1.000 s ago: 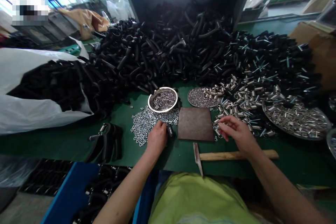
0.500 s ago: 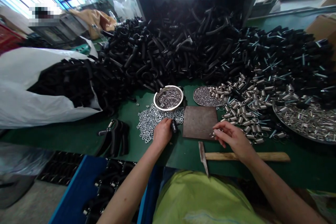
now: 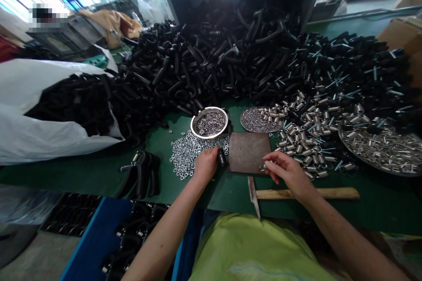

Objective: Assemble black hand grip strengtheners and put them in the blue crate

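Observation:
My left hand (image 3: 205, 165) is closed on a small black handle piece (image 3: 222, 156), resting at the edge of a scatter of silver nuts (image 3: 186, 149) on the green table. My right hand (image 3: 287, 172) pinches a small metal spring (image 3: 264, 167) at the right edge of a dark square metal plate (image 3: 249, 152). A wooden-handled hammer (image 3: 296, 193) lies just in front of the plate, under my right wrist.
A steel bowl of rings (image 3: 209, 122) and a flat dish of small parts (image 3: 254, 119) sit behind the plate. Loose springs (image 3: 306, 136) spread to the right beside a large tray (image 3: 379, 147). Black handles (image 3: 231, 57) pile up behind; a white bag (image 3: 39, 109) lies left.
My right hand came left from the spring pile to the plate's right edge with a spring in its fingers. My left hand shifted slightly toward the plate with the black piece.

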Motion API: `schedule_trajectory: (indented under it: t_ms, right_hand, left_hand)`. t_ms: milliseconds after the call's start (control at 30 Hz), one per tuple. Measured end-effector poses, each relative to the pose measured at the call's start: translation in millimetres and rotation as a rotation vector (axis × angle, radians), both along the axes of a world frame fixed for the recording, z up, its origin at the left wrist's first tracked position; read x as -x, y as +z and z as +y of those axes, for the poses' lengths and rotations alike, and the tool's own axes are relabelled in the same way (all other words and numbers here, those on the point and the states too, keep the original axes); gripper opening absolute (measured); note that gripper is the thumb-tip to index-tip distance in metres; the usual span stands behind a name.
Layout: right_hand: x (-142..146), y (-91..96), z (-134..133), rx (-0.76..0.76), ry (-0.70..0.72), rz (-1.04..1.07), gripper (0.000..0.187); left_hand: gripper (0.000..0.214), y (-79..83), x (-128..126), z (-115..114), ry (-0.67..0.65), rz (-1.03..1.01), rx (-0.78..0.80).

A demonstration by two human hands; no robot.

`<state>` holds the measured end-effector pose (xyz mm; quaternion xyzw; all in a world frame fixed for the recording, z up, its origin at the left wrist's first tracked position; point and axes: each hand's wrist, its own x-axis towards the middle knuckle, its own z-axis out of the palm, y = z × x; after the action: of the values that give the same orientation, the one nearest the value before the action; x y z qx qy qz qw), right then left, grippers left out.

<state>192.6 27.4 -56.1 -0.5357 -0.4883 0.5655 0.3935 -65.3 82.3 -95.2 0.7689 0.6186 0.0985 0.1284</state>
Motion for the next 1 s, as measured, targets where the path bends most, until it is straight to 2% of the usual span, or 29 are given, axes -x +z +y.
schedule_trajectory:
  t_ms: [67,167,267,367,467,600,700,833,900,1000]
  right_hand:
    - [0.9,-1.5,-0.6,0.001,0.007,0.022,0.027]
    - [5.0,0.5,-2.3,-0.004,0.043,0.066,0.024]
    - [12.8,8.2,-3.8,-0.021,0.091,0.124,0.021]
    - [21.8,15.5,-3.6,-0.024,0.122,0.162,0.021]
    - [29.0,16.0,-2.3,-0.015,0.134,0.172,0.023]
    - [33.8,9.4,-1.2,0.002,0.136,0.182,0.022]
    - [35.0,5.4,-0.6,0.048,0.121,0.223,0.023]
    - [32.7,3.2,1.8,0.048,0.079,0.222,0.021]
    - [29.3,5.1,3.2,-0.018,0.063,0.137,0.02]
    - [24.1,14.8,4.0,-0.104,0.041,-0.03,0.018]
  left_hand:
    - [0.033,1.5,-0.6,-3.6,0.049,-0.108,-0.001]
    - [0.02,11.8,-10.6,-12.8,0.172,-0.523,0.032]
    - [0.026,30.5,-29.6,-26.4,0.297,-1.082,0.274]
    - [0.032,47.9,-48.6,-41.0,0.377,-1.38,0.547]
    - [0.031,56.8,-58.5,-51.4,0.386,-1.433,0.653]
    - [0.02,58.2,-56.7,-55.2,0.262,-1.353,0.639]
    - [0.018,56.7,-50.4,-54.6,0.179,-1.209,0.584]
    - [0.015,51.8,-47.5,-55.8,0.052,-1.018,0.402]
    - [0.016,47.6,-51.9,-57.3,0.093,-1.024,0.402]
    - [0.023,41.7,-64.3,-59.0,0.288,-1.209,0.638]
